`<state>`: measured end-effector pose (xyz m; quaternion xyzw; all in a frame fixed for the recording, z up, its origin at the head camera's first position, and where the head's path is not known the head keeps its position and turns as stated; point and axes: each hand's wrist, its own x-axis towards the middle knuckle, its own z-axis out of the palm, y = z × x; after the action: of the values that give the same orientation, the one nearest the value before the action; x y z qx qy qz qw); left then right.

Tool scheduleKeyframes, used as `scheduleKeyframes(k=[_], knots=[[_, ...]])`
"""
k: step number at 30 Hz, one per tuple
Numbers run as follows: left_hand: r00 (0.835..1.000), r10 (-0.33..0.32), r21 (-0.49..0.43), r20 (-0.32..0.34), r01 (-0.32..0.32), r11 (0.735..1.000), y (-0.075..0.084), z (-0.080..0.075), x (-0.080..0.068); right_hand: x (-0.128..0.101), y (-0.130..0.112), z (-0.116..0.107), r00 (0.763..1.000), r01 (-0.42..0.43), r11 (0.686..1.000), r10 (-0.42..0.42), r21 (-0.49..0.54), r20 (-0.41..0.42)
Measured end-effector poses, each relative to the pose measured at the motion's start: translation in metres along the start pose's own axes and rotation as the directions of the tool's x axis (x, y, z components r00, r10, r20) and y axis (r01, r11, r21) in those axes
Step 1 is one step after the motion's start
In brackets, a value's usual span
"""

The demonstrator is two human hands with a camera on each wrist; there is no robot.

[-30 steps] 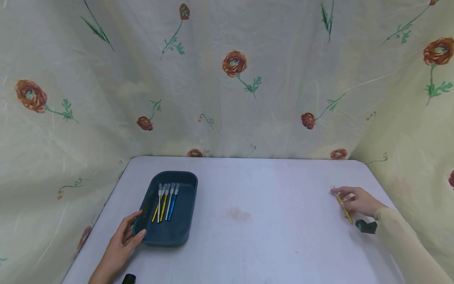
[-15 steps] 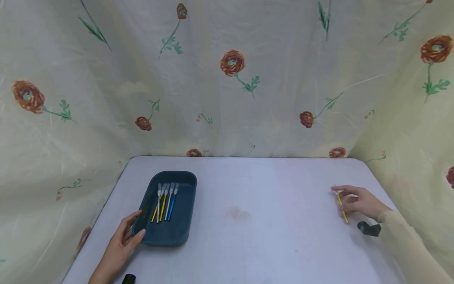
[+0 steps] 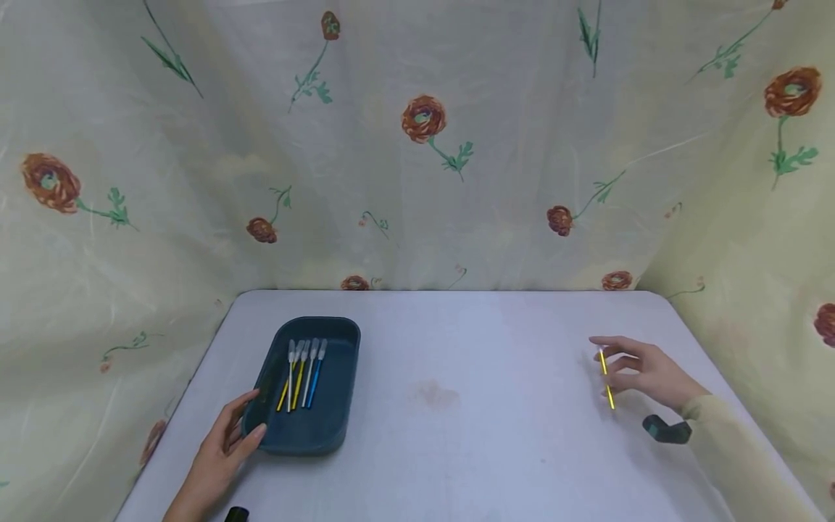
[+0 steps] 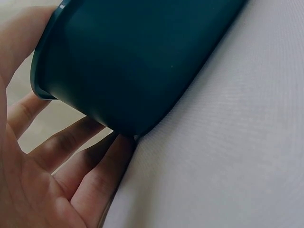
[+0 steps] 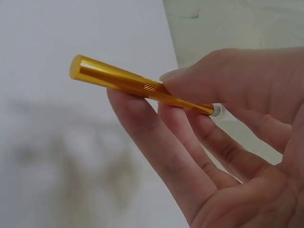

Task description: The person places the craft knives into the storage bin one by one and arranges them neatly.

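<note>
My left hand [image 3: 215,453] grips the near-left corner of a dark teal tray [image 3: 339,428]; in the left wrist view its fingers [image 4: 95,185] bear on the outer wall. Inside the tray lie several capped craft knives [image 3: 303,377] side by side, with yellow, silver and blue handles and clear caps toward the far end. Over the table's right side, my right hand [image 3: 646,373] pinches a yellow craft knife [image 3: 607,380]. The right wrist view shows the knife's knurled metal handle [image 5: 114,78] between thumb and fingers, its flat butt outward; its other end is mostly hidden.
A white-covered table [image 3: 457,449] carries the tray at left, with a faint stain near the middle. Flower-printed curtain [image 3: 496,217] encloses the back and sides. A dark wrist-worn device [image 3: 667,429] hangs beneath the right wrist.
My right hand has moved left, carrying the yellow craft knife, which now stands out more from the fingers. The left hand and the tray have stayed put. The head view has shifted slightly.
</note>
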<state>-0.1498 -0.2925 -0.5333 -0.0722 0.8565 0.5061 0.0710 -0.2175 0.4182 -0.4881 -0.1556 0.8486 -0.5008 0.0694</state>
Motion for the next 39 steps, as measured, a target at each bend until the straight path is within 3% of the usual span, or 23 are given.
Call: scheduleKeyframes(k=[11, 19, 39], knots=[[1.0, -0.001, 0.009, -0.006, 0.001, 1.0, 0.002, 0.0, 0.0, 0.008, -0.042, 0.023, 1.0, 0.004, 0.999, -0.003, -0.042, 0.015], [1.0, 0.0, -0.002, -0.003, 0.0, 1.0, -0.002, 0.0, 0.002, 0.018, -0.062, 0.036, 0.995, 0.1, 0.985, -0.102, -0.143, -0.01], [1.0, -0.005, -0.003, 0.002, 0.005, 1.0, -0.001, 0.0, 0.002, 0.051, -0.106, 0.09, 0.988, 0.152, 0.985, -0.153, 0.086, 0.001]])
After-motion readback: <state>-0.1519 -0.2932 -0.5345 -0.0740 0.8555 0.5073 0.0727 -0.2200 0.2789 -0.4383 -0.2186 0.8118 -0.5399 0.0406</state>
